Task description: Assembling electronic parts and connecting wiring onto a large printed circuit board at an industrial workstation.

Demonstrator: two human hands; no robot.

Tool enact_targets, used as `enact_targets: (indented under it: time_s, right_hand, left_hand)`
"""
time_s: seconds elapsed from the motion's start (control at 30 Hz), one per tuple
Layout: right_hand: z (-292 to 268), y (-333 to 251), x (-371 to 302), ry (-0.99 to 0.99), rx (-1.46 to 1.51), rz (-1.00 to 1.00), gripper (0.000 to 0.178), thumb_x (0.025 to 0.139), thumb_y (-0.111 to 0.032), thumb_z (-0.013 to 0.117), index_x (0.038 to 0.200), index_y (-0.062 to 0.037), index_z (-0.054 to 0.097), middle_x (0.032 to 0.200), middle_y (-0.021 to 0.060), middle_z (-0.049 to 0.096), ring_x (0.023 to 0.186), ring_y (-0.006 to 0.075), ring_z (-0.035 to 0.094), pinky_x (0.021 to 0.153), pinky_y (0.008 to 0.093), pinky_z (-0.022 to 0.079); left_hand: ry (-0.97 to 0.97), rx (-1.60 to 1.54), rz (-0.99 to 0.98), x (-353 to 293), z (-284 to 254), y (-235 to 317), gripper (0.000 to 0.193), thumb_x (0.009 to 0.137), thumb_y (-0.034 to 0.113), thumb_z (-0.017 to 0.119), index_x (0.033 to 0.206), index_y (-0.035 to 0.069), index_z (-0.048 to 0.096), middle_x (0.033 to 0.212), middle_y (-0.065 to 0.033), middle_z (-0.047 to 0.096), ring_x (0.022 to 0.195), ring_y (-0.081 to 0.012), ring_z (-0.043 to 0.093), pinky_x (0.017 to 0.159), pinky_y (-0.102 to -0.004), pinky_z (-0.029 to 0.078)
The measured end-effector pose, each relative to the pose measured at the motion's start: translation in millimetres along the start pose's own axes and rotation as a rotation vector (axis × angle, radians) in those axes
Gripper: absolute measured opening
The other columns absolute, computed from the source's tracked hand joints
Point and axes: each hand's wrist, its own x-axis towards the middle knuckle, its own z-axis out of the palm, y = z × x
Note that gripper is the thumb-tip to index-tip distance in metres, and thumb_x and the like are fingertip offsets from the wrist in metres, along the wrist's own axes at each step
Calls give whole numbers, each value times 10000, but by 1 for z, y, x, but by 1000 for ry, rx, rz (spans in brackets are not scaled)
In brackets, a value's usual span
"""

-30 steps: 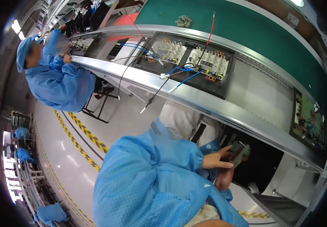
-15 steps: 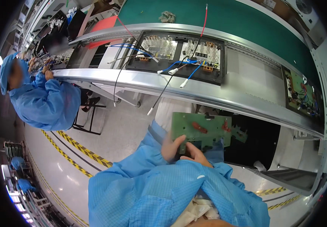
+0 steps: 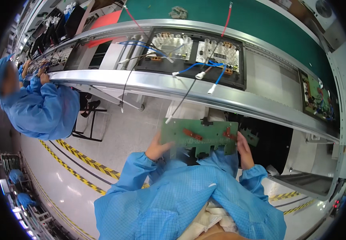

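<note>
Green circuit board (image 3: pixel 208 130): located above the lap, in front of the near rail, supported at its two ends. The left hand (image 3: pixel 156 147) grips the left end; its fingertips are blurred. The right hand (image 3: pixel 245 151) pinches the right edge; the contact beneath is hidden. Two red-brown parts (image 3: pixel 193 135) and a black part (image 3: pixel 207 121) at the far edge are fitted to the board.

Right of the board, a smaller green piece (image 3: pixel 249 137) rests on a black panel (image 3: pixel 271 146).

Beyond the near rail (image 3: pixel 141 81), two populated white boards (image 3: pixel 171 46) are already seated side by side in a black carrier (image 3: pixel 167 69). Their blue leads (image 3: pixel 199 65) have free, unconnected ends, as does the upright red lead (image 3: pixel 226 21). Another board (image 3: pixel 315 94) sits farther right along the line. The held board is not yet in any carrier.

Far left: a co-worker (image 3: pixel 47 106) in blue, hands at the line.
</note>
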Motion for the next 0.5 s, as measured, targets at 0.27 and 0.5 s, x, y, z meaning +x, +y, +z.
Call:
enact_targets:
  time_s: [0.27,0.5]
  right_hand:
    - [16,-35,-25,12,180,-25,377,946,-211,545,1273,-54,445,977,45,560,857,146,546,764,272,452]
    - [6,-79,-21,118,-132,-786,218,912,-162,577,1067,-20,524,907,91,487,805,174,512,727,307,458]
  left_hand:
    - [-427,374,119,-48,-10,39,542,866,110,626,1346,17,391,1282,-130,507,1238,-266,445,1046,-391,319]
    - [-250,321,393,-59,-3,66,321,892,250,606,1086,-6,606,1242,-197,571,1262,-375,449,1061,-497,333]
